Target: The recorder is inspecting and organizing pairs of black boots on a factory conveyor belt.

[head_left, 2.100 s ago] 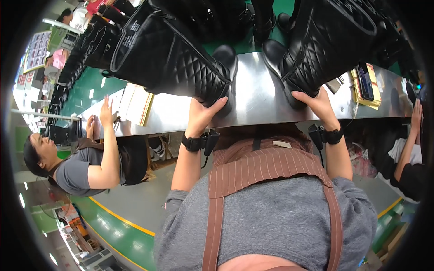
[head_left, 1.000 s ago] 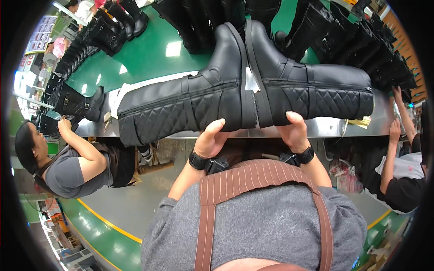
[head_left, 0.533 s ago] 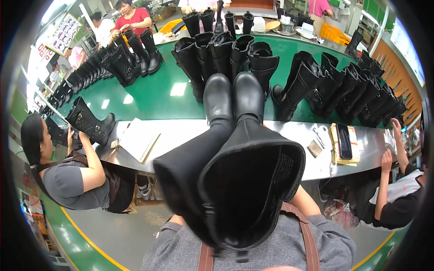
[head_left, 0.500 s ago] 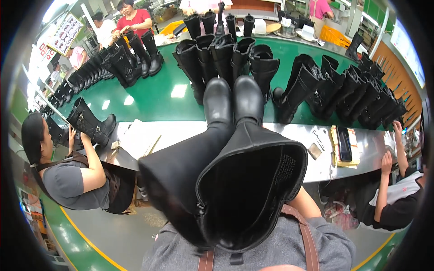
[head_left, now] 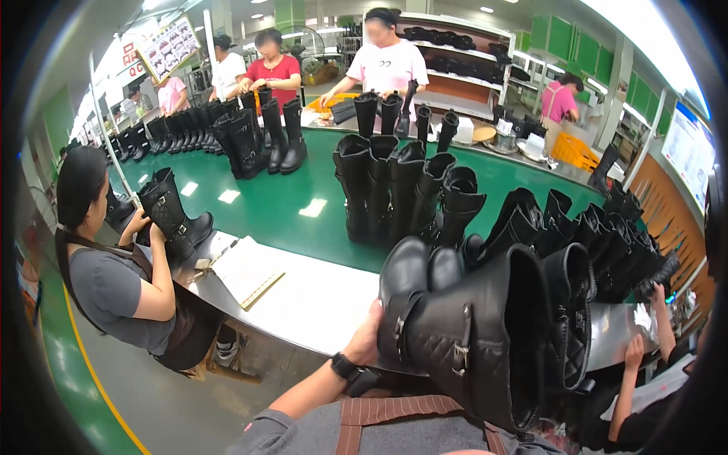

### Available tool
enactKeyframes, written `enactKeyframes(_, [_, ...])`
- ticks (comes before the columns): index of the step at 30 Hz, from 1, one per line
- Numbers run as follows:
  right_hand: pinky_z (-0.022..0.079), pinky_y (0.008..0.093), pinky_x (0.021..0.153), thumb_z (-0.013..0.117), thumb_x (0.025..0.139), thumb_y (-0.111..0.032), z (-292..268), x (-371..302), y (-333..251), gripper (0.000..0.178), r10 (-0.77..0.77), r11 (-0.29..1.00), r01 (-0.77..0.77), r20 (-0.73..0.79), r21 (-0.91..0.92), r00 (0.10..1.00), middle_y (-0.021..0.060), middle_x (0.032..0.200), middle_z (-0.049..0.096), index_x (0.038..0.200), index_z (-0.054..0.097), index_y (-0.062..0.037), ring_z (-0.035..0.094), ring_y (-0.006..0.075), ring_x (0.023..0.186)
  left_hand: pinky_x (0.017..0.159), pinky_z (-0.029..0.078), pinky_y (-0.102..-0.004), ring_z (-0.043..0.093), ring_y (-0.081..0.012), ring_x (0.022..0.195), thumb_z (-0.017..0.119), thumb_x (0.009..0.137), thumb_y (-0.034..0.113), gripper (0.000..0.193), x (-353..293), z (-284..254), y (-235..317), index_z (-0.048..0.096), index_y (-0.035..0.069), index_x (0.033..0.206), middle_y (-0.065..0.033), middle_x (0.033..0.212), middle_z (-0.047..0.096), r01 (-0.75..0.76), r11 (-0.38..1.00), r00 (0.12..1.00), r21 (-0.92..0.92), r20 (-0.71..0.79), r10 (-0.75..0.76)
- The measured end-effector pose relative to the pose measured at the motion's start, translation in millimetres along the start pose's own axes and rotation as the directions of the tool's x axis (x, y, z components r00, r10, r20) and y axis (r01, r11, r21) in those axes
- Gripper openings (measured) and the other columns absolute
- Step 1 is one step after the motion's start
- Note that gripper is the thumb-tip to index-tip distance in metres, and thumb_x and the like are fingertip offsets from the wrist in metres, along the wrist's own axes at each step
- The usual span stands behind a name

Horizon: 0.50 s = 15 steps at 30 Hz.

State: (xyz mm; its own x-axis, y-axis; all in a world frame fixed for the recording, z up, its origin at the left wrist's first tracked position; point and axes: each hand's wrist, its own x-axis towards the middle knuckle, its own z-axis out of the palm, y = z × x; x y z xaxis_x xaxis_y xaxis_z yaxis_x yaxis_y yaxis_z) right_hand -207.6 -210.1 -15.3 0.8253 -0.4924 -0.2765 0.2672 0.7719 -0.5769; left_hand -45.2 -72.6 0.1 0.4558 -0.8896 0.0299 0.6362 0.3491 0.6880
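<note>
A pair of tall black boots is held up in front of me, tilted with the open shaft tops to the right. The nearer boot (head_left: 478,341) shows quilted panels, straps and silver buckles. Behind it the second boot (head_left: 569,311) is partly covered, its inner side visible at the top. My left hand (head_left: 365,334), with a black watch on the wrist, is closed around the nearer boot's ankle and heel; the fingertips are hidden. The boots or the frame's edge conceal my right hand.
Several black boots (head_left: 394,182) stand on the green bench (head_left: 288,205), more at right (head_left: 607,235). An open notebook (head_left: 246,269) lies on the pale near ledge. A co-worker at left (head_left: 114,265) holds a boot; another person's hands (head_left: 637,349) are at right.
The pair has swung from openings facing me to lying sideways toward the right. My left hand has come into view on the nearer boot. The view has tipped up and turned left.
</note>
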Motion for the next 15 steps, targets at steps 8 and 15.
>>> enactKeyframes(8, [0.038, 0.0404, 0.107, 0.035, 0.101, -0.045, -11.2, -25.8, -7.6, 0.054, -0.036, 0.991, 0.037, 0.011, -0.13, 0.999, 0.0106, 0.133, 0.053, 0.134, 0.047, -0.0042, 0.05, 0.027, 0.123, 0.103, 0.043, -0.0421, 0.054, -0.0265, 0.12, 0.025, 0.104, 0.037, 0.05, -12.1, -33.2, -15.6, 0.041, 0.003, 0.138, -0.0145, 0.133, 0.053, 0.3, 0.905, 0.954, -0.302, 0.073, -0.292])
enactKeyframes(15, [0.041, 0.0596, 0.1, 0.026, 0.1, -0.046, 3.7, -27.5, -31.6, 0.064, 0.022, 0.998, -0.04, 0.323, 0.049, 0.946, 0.0268, 0.144, 0.035, 0.143, 0.032, 0.001, 0.045, 0.037, 0.128, 0.11, 0.035, -0.0426, 0.045, -0.0284, 0.129, 0.024, 0.104, 0.038, 0.054, -19.5, -25.4, 17.5, 0.034, 0.002, 0.143, -0.017, 0.142, 0.043, 0.231, 0.881, 0.966, -0.413, 0.203, -0.159])
